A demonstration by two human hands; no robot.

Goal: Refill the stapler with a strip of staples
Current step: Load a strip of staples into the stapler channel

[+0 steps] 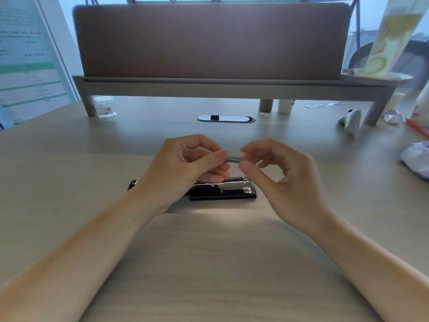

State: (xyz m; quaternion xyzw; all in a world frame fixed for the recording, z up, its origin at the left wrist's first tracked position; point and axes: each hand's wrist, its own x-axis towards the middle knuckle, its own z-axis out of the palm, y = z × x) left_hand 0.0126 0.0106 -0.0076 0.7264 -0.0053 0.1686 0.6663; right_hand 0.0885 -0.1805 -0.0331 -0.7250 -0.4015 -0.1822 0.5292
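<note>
A black stapler (224, 190) lies flat on the desk, opened out, its metal staple channel facing up; my left wrist hides its left part. Just above it, a short grey strip of staples (233, 159) is held level between both hands. My left hand (185, 168) pinches the strip's left end with thumb and fingers. My right hand (283, 173) pinches the right end between thumb and forefinger, the other fingers curled loosely.
A raised shelf (232, 86) with a brown panel spans the desk's back. Under it stand a clear jar (104, 107), a brown tube and a white cup (284, 106). A cable grommet (225, 118) sits mid-desk. A white object (351, 119), red pen and crumpled bag (416, 159) lie right.
</note>
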